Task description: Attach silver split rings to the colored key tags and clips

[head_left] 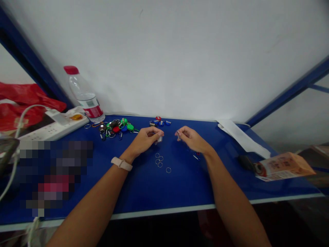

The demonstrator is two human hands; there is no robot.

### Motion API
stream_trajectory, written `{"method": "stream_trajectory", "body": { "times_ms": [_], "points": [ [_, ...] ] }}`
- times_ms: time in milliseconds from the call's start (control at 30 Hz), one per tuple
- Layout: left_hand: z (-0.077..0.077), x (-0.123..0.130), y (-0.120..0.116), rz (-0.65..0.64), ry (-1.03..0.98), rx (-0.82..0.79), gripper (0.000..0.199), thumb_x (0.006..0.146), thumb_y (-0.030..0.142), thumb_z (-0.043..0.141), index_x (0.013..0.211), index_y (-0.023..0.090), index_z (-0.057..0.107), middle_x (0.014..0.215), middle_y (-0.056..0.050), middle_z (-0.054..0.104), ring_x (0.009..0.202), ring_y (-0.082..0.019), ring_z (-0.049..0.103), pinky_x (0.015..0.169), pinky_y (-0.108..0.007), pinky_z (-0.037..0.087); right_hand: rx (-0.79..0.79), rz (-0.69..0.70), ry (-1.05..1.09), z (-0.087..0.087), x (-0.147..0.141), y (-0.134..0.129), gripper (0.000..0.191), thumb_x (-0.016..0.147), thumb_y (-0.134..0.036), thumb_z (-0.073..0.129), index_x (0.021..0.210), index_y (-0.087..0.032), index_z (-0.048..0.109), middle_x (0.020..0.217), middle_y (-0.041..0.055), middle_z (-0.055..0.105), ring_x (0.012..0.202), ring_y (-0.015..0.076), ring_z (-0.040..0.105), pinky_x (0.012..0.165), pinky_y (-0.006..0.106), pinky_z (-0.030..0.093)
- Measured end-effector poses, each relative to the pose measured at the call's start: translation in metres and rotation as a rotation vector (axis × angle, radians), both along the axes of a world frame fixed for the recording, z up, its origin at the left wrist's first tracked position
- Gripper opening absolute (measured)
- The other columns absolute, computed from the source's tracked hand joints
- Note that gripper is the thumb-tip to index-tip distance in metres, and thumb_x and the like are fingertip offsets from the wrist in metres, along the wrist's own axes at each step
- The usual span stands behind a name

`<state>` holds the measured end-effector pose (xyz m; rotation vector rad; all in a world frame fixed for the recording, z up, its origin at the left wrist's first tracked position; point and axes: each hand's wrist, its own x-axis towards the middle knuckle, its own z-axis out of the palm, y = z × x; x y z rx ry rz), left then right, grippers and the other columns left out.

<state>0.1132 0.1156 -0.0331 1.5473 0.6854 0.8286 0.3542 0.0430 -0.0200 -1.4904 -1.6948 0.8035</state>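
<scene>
The left hand [144, 141] pinches a pale piece [159, 139]; to its right, across a gap, the right hand [194, 140] grips a clip [178, 136], long axis roughly near-to-far.

Perhaps a small work nook: blue desk [185, 192], blue frame bars [290, 91], power strip [48, 129], loose rings [159, 158].

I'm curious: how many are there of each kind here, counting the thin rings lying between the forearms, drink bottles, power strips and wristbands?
Thin rings: 5
Drink bottle: 1
Power strip: 1
Wristband: 1
Total: 8
</scene>
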Motion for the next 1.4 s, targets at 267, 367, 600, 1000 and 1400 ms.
{"method": "stream_trajectory", "body": {
  "times_ms": [267, 367, 600, 1000, 1400],
  "points": [
    [0.004, 0.000, -0.004, -0.057, 0.012, 0.009, 0.027, 0.081, 0.039, 0.075, 0.088, 0.015, 0.068, 0.080, -0.003, 0.070, 0.068, -0.012, 0.060, 0.066, -0.027, 0.046, -0.068, 0.138, 0.309, -0.009, -0.038, 0.002, 0.025, 0.097, -0.044, 0.057, 0.096, -0.020, 0.052, 0.079, 0.0014, 0.066, 0.060, 0.0118, 0.058, 0.058, 0.028, 0.045],
    [0.002, 0.000, -0.003, -0.091, 0.028, -0.005, 0.030, 0.080, 0.041, 0.076, 0.092, 0.015, 0.068, 0.081, -0.004, 0.071, 0.070, -0.013, 0.062, 0.068, -0.028, 0.046, -0.022, 0.132, 0.333, -0.015, -0.045, 0.004, 0.029, 0.095, -0.048, 0.059, 0.097, -0.019, 0.055, 0.073, -0.0005, 0.064, 0.054, 0.0109, 0.056, 0.052, 0.026, 0.042],
    [0.002, -0.002, -0.003, -0.138, 0.075, -0.043, 0.031, 0.081, 0.043, 0.075, 0.089, 0.013, 0.071, 0.077, -0.005, 0.071, 0.067, -0.012, 0.060, 0.066, -0.027, 0.044, 0.004, 0.108, 0.343, -0.017, -0.053, 0.004, 0.033, 0.093, -0.052, 0.060, 0.098, -0.020, 0.054, 0.070, -0.0017, 0.064, 0.049, 0.0100, 0.053, 0.048, 0.024, 0.040],
    [0.000, -0.004, 0.001, -0.104, 0.113, -0.025, 0.027, 0.084, 0.041, 0.069, 0.081, 0.014, 0.070, 0.065, -0.001, 0.065, 0.058, -0.012, 0.057, 0.059, -0.025, 0.042, 0.129, 0.164, -0.303, -0.004, -0.049, -0.006, 0.021, 0.105, -0.035, 0.042, 0.106, -0.020, 0.057, 0.080, 0.0011, 0.066, 0.070, 0.0153, 0.060, 0.069, 0.027, 0.041],
    [-0.003, -0.004, 0.003, -0.091, 0.082, -0.055, 0.026, 0.084, 0.039, 0.070, 0.085, 0.012, 0.070, 0.067, -0.003, 0.068, 0.058, -0.012, 0.061, 0.058, -0.026, 0.047, -0.003, 0.079, -0.935, 0.003, -0.067, -0.009, 0.029, 0.109, -0.035, 0.029, 0.113, -0.014, 0.049, 0.097, 0.0179, 0.075, 0.082, 0.0303, 0.072, 0.067, 0.034, 0.041]
  ]
}}
